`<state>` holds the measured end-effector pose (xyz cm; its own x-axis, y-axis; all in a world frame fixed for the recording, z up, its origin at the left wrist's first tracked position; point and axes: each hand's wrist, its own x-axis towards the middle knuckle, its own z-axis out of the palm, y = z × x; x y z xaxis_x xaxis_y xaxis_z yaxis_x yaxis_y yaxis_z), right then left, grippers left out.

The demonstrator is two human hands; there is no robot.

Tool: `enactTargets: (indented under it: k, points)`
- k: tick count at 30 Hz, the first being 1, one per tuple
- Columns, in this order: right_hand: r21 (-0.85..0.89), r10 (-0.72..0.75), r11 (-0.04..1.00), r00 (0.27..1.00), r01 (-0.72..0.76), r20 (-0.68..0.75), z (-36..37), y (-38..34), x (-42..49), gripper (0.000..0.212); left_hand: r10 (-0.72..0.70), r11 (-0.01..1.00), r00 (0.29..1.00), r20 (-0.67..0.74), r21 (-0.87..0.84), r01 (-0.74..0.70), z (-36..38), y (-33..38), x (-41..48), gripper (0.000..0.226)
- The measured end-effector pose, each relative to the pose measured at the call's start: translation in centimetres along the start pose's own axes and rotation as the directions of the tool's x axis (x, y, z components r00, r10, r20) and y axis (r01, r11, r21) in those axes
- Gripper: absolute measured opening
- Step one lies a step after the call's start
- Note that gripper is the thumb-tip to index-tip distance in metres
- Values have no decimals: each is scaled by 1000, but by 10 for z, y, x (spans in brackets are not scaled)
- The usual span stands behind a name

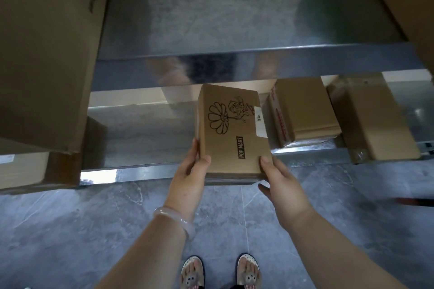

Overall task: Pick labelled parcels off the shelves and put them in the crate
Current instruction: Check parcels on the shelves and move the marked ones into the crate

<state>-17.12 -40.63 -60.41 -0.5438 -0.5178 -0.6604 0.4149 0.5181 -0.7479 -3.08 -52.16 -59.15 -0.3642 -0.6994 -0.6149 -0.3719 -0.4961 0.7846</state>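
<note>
Two feet in sandals point(192, 273) stand on the grey tiled floor point(70, 230). Above them both forearms reach forward, the left one with a pale bangle point(178, 220) on the wrist. The left hand point(190, 169) and the right hand point(281, 178) grip the POP MART parcel point(232, 138) at its two near corners. Each thumb is pressed on the top face, and the other fingers are curled along the side or under it (mostly hidden). The parcel, with a white label point(258, 122) at its right edge, is at the front edge of the lower shelf point(145, 134), its near end out over the floor. Farther right on this shelf lie a stack of red-printed boxes point(305, 108) and a plain cardboard box point(378, 119). On the upper shelf point(223, 12) a large carton point(47, 54) fills the left end.
</note>
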Motion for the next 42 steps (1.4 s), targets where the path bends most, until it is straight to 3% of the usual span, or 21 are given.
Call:
enactTargets:
  k: [4,8,11,14,16,17,19,20,21,25,29,33,35,37,42]
  points:
    - [-27,-149,989,988,148,-44,1,-9,-4,27,146,957,987,-66,263,-124,1,3,5,44]
    - [-254,-303,927,950,276,-72,7,-10,-1,47,208,881,978,-11,437,-182,7,2,13,55]
    - [-406,-401,849,913,339,-77,14,-7,0,61,100,873,994,42,476,-108,16,0,16,63]
    - [-506,-464,765,886,399,-2,24,-3,-2,61,-6,863,999,42,505,-16,17,-2,23,96]
    - [-561,-522,680,849,472,82,31,0,-6,63,-3,852,1000,8,523,-2,13,1,24,110]
    - [-571,-542,649,832,503,117,34,0,-7,64,19,865,1000,-9,502,-12,10,4,24,105]
    - [-563,-555,631,818,533,151,36,1,-7,60,93,905,995,-35,420,-70,4,7,22,71]
    - [-555,-559,634,815,539,154,36,2,-6,56,139,908,989,-48,405,-108,1,8,20,51]
    - [-552,-561,634,813,543,155,36,2,-6,53,189,902,981,-48,404,-154,-2,9,18,46]
    - [-622,-489,579,835,527,252,36,7,-6,62,262,875,965,-19,426,-229,-11,3,16,80]
    - [-640,-429,555,842,532,328,34,8,-7,66,288,802,958,15,542,-250,-13,-1,19,66]
    - [-685,-423,532,857,498,294,16,-1,-16,65,218,739,976,9,652,-171,-13,3,15,66]
    - [-717,-428,501,859,485,282,1,-8,-23,66,241,644,971,-6,749,-155,-9,12,8,68]
    - [-733,-440,504,866,457,237,-15,-15,-32,68,326,544,945,30,811,-214,-2,22,-3,69]
    - [-756,-442,549,891,358,101,-53,-26,-56,71,402,429,891,210,817,-386,36,39,-38,71]
